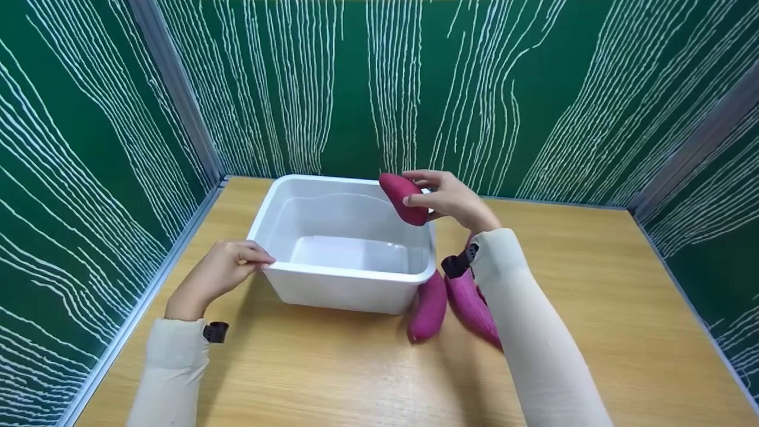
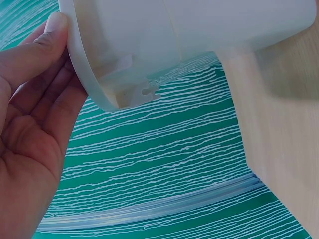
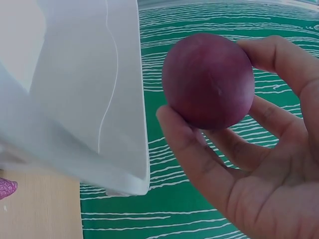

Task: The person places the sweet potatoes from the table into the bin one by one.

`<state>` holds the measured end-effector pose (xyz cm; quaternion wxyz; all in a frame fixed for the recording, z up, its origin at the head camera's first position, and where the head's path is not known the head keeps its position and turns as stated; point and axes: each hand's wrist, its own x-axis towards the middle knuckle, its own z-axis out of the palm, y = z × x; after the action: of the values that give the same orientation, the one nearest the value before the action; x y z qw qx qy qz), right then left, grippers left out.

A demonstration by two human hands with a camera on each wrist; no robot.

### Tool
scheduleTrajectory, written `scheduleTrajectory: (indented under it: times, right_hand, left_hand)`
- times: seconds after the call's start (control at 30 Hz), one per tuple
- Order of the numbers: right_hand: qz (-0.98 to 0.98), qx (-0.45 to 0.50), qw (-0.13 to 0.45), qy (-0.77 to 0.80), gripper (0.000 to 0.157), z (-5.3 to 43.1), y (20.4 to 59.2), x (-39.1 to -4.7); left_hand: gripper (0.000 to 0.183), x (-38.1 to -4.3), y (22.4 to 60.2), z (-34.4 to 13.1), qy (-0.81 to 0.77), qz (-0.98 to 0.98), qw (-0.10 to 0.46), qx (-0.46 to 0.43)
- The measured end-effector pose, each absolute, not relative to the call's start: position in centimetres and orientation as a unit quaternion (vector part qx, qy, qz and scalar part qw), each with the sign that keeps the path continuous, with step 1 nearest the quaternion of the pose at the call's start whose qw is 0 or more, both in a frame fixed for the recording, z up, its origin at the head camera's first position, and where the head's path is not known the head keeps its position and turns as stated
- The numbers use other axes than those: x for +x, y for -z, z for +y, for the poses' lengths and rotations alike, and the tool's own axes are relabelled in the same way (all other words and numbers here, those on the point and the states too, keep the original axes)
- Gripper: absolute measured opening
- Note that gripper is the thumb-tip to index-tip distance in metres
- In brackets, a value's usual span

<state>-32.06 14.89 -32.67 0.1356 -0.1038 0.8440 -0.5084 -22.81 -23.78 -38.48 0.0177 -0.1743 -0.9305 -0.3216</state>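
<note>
My left hand (image 1: 222, 267) pinches the near left corner of a white plastic bin (image 1: 341, 292) by its rim. In the left wrist view, the thumb of that hand (image 2: 37, 114) lies over the rim (image 2: 79, 57) with the fingers curled under it. A reddish-purple sweet potato (image 1: 398, 196) is in the grip of my right hand (image 1: 450, 198), raised over the bin's far right rim. Seen end-on in the right wrist view, the sweet potato (image 3: 207, 82) sits between thumb and fingertips. Nothing lies on the visible part of the bin's floor.
Several purple sweet potatoes lie on the wooden table right of the bin, one (image 1: 428, 308) against its wall and another (image 1: 471, 305) partly under my right forearm. Green panels (image 1: 350, 89) with wavy white lines enclose the table at the back and both sides.
</note>
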Motion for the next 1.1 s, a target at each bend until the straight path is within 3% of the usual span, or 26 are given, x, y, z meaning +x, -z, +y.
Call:
scheduleTrajectory:
  times: [0.6, 1.1]
  right_hand:
    - [0.854, -0.109, 0.147, 0.487, 0.062, 13.4, 33.0, -32.7]
    - [0.861, -0.105, 0.15, 0.475, 0.063, 12.4, 33.6, -33.0]
  left_hand:
    - [0.021, -22.8, 38.7, -23.8, 0.317, -0.927, 0.04, -0.195]
    - [0.02, -22.9, 38.6, -23.8, 0.325, -0.928, 0.027, -0.179]
